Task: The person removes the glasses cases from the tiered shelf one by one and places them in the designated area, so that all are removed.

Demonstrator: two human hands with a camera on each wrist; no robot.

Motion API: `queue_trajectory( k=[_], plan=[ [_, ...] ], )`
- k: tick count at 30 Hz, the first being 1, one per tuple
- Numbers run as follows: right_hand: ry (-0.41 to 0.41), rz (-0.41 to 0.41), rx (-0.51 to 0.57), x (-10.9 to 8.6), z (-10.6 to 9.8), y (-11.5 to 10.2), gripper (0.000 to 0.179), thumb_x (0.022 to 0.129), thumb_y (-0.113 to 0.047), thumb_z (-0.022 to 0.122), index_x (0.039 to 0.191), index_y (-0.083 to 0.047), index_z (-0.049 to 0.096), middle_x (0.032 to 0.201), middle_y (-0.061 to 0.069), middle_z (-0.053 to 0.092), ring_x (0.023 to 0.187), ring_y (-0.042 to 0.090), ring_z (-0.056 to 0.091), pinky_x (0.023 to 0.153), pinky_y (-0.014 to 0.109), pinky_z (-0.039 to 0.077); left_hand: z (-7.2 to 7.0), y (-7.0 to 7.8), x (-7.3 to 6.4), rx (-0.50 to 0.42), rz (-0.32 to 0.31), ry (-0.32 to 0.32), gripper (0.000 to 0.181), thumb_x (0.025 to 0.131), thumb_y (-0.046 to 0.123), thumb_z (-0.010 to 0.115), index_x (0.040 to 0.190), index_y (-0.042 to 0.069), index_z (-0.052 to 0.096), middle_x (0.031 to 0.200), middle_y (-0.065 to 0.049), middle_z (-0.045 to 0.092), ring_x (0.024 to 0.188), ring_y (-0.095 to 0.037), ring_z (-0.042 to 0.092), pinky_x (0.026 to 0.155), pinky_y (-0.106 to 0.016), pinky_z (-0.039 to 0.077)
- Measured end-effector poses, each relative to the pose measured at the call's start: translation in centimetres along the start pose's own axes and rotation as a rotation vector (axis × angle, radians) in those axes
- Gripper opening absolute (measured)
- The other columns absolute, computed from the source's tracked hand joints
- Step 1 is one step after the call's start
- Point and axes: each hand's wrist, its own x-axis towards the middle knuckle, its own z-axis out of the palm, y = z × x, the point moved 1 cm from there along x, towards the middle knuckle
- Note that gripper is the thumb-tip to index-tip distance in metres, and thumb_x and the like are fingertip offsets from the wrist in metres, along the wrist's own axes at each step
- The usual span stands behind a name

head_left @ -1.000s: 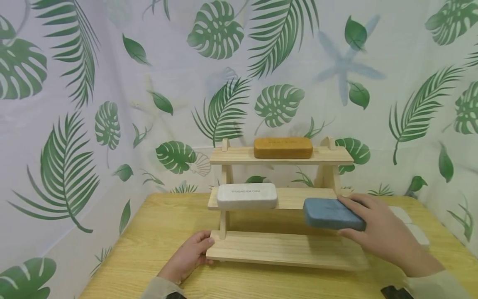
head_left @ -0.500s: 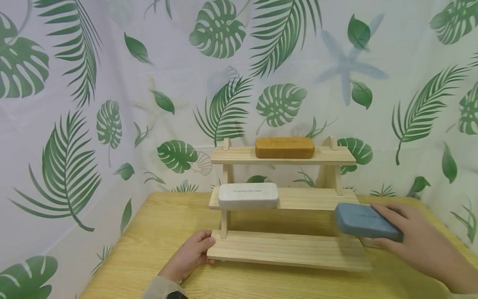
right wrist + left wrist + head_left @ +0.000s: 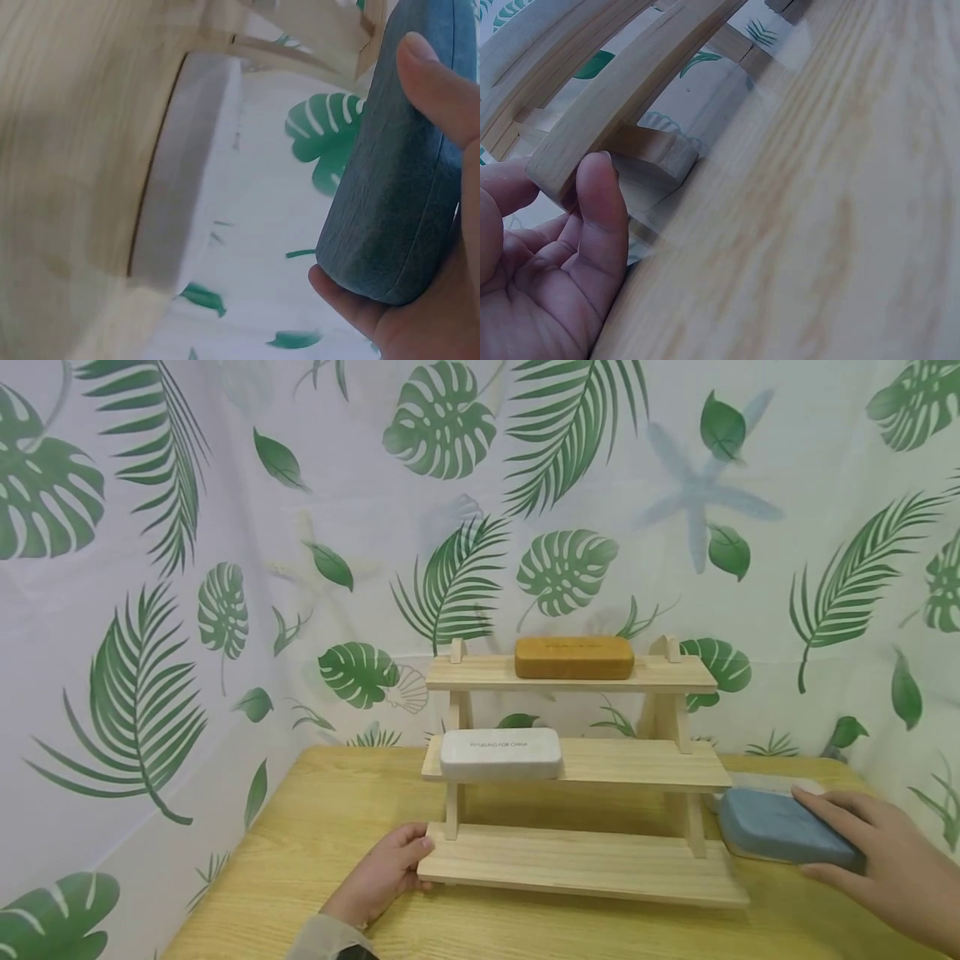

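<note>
Hands, 2: left (image 3: 381, 870) grips 1 rack (image 3: 585, 860), right (image 3: 892, 864) holds 1 blue case (image 3: 783, 827).

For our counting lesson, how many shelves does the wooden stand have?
3: the top shelf, under the orange case; the middle shelf, under the white case; the bottom shelf, held by the left hand.

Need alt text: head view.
Right hand grips a blue oblong case beside a three-tier pale wooden stand; left hand holds its bottom shelf. An orange oblong case sits on the top shelf, a white case on the middle shelf.
</note>
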Motion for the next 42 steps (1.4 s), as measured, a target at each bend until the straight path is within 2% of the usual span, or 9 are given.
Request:
queue_trajectory(
  k=[7, 13, 18, 22, 28, 37, 42],
  plan=[
    [0.036, -0.014, -0.016, -1.2, 1.4, 1.9, 0.109, 0.063, -0.039, 0.095, 0.156, -0.014, 0.042, 0.113, 0.024, 0.057, 0.092, 0.045, 0.057, 0.068, 0.058, 0.047, 0.1, 0.0, 0.1, -0.001, -0.001, 0.004, 0.062, 0.109, 0.033, 0.049, 0.151, -0.010, 0.034, 0.130, -0.020, 0.058, 0.102, -0.027, 0.064, 0.075, -0.035, 0.055],
    [0.000, 0.019, -0.050, -2.1, 2.9, 3.9, 0.110, 0.063, -0.044, 0.094, 0.155, -0.013, 0.043, 0.112, 0.026, 0.058, 0.091, 0.046, 0.059, 0.071, 0.060, 0.048, 0.1, 0.0, 0.4, 0.000, 0.000, 0.007, 0.060, 0.109, 0.033, 0.050, 0.150, -0.009, 0.036, 0.129, -0.021, 0.059, 0.102, -0.028, 0.064, 0.075, -0.034, 0.055],
    [0.009, -0.021, -0.022, -3.1, 4.2, 5.1, 0.106, 0.062, -0.041, 0.095, 0.154, -0.018, 0.047, 0.108, 0.018, 0.060, 0.086, 0.037, 0.060, 0.069, 0.055, 0.051, 0.1, 0.0, 0.4, 0.002, -0.006, 0.006, 0.060, 0.109, 0.033, 0.050, 0.149, -0.009, 0.036, 0.130, -0.021, 0.058, 0.103, -0.029, 0.064, 0.075, -0.034, 0.056],
    [-0.052, -0.020, -0.005, -3.4, 4.8, 5.7, 0.096, 0.066, -0.044, 0.093, 0.149, -0.017, 0.052, 0.109, 0.014, 0.060, 0.085, 0.031, 0.060, 0.067, 0.049, 0.051, 0.1, 0.0, 0.4, -0.002, -0.006, 0.005, 0.059, 0.108, 0.034, 0.051, 0.149, -0.008, 0.038, 0.130, -0.021, 0.059, 0.103, -0.029, 0.065, 0.074, -0.033, 0.056],
    [-0.198, 0.045, 0.002, -3.1, 4.9, 5.7, 0.090, 0.072, -0.053, 0.086, 0.144, -0.007, 0.055, 0.112, 0.017, 0.059, 0.091, 0.034, 0.060, 0.070, 0.051, 0.051, 0.1, 0.0, 0.4, -0.006, 0.001, -0.008, 0.059, 0.109, 0.033, 0.050, 0.149, -0.008, 0.038, 0.129, -0.021, 0.059, 0.103, -0.028, 0.064, 0.074, -0.033, 0.055],
    [-0.283, 0.070, 0.014, -2.6, 5.4, 5.4, 0.091, 0.074, -0.059, 0.081, 0.142, -0.004, 0.055, 0.119, 0.018, 0.056, 0.099, 0.041, 0.058, 0.077, 0.056, 0.047, 0.0, 0.1, 0.1, -0.001, -0.007, 0.005, 0.058, 0.109, 0.032, 0.050, 0.148, -0.008, 0.038, 0.127, -0.020, 0.060, 0.102, -0.028, 0.065, 0.076, -0.034, 0.056],
    [-0.308, 0.079, -0.005, -2.5, 6.0, 5.8, 0.087, 0.072, -0.050, 0.087, 0.139, -0.003, 0.057, 0.118, 0.019, 0.054, 0.100, 0.041, 0.056, 0.078, 0.058, 0.046, 0.0, -0.1, 0.0, 0.002, -0.003, 0.004, 0.057, 0.109, 0.032, 0.049, 0.149, -0.008, 0.038, 0.130, -0.021, 0.059, 0.104, -0.028, 0.064, 0.077, -0.035, 0.056]
  ],
)
